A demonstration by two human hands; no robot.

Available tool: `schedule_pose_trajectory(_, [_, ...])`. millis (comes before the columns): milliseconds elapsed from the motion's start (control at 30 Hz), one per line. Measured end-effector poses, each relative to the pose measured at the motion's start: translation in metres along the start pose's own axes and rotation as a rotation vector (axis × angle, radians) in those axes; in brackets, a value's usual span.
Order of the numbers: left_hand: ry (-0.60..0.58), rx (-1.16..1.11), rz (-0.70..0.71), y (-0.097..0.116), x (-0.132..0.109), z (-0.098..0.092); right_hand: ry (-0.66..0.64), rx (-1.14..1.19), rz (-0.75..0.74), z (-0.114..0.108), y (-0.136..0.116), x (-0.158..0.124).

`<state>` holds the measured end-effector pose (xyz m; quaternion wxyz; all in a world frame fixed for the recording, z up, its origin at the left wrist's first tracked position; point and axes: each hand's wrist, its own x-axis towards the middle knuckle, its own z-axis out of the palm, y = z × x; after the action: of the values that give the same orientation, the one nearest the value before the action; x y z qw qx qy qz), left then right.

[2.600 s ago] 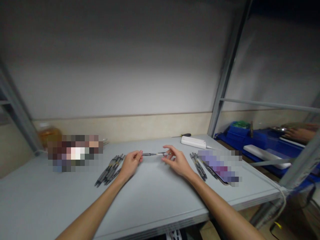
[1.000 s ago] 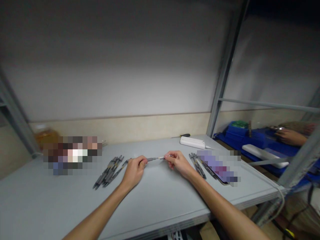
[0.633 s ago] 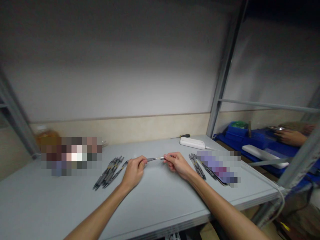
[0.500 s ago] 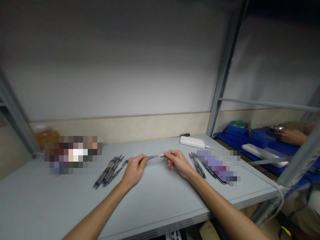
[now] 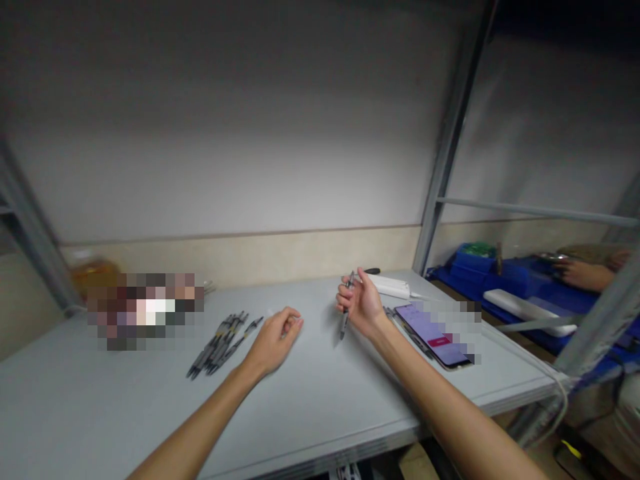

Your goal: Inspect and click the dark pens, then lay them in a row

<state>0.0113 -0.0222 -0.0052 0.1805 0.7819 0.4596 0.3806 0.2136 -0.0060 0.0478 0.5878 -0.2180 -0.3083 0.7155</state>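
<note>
My right hand (image 5: 361, 300) is closed around a grey pen (image 5: 345, 323), held upright with its lower end just above the table. My left hand (image 5: 274, 339) has its fingers curled together near the table; whether anything small is between them is hidden. Several grey pens (image 5: 215, 350) lie in a loose bundle to the left of my left hand, and one more (image 5: 243, 341) slants beside it. More pens (image 5: 415, 335) lie partly hidden behind my right wrist, next to a phone (image 5: 427, 333) with a lit screen.
A white power strip (image 5: 393, 287) and a dark-handled screwdriver (image 5: 372, 271) lie at the back right of the table (image 5: 300, 413). Blurred items sit at the left. Beyond the metal post (image 5: 450, 147), another person's hand (image 5: 583, 273) is over a blue surface with a blue bin (image 5: 470, 263).
Both hands held a pen stretched between them before. Now my right hand has risen slightly with the pen turned upright, and my left hand has come off it.
</note>
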Motion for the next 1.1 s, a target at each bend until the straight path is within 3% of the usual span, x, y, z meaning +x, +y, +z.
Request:
schedule_pose_trajectory(100, [-0.015, 0.031, 0.021, 0.0, 0.0, -0.001, -0.071, -0.006, 0.09, 0.016, -0.009, 0.002])
schedule_pose_trajectory(200, [-0.048, 0.045, 0.025, 0.0, -0.001, -0.001, -0.049, -0.036, 0.141, 0.025, -0.014, 0.003])
schedule_pose_trajectory(467, [-0.059, 0.084, 0.044, -0.001, -0.001, -0.003, -0.043, -0.066, 0.145, 0.032, -0.016, 0.001])
schedule_pose_trajectory(1100, [-0.095, 0.154, 0.053, 0.0, -0.002, -0.006, -0.032, -0.118, 0.13, 0.024, -0.012, 0.002])
